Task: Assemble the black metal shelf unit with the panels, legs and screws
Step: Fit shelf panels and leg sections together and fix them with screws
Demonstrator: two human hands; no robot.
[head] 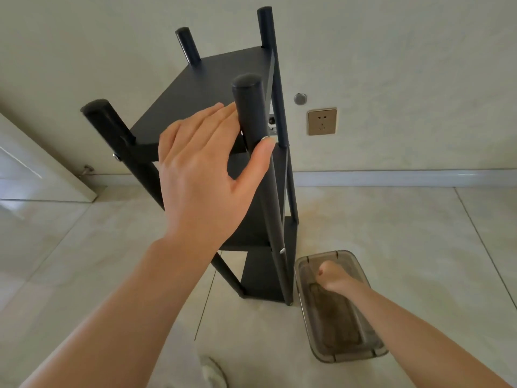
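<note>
Black shelf unit (221,88) stands on tiled floor (391,233).

A pale tiled floor (391,219) carries everything here. The black shelf unit (263,275) stands upright on it near the wall. Just beside it lies a smoky clear plastic container (349,351).

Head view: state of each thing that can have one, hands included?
Black metal shelf unit: upright on the tiled floor, panels fitted, four legs projecting above the top panel.
Left hand: fingers straight, against the near right leg, thumb on its other side.
Right hand: curled, down inside the box; contents unclear.
Smoky translucent plastic box: lidless, on the floor beside the unit.
</note>
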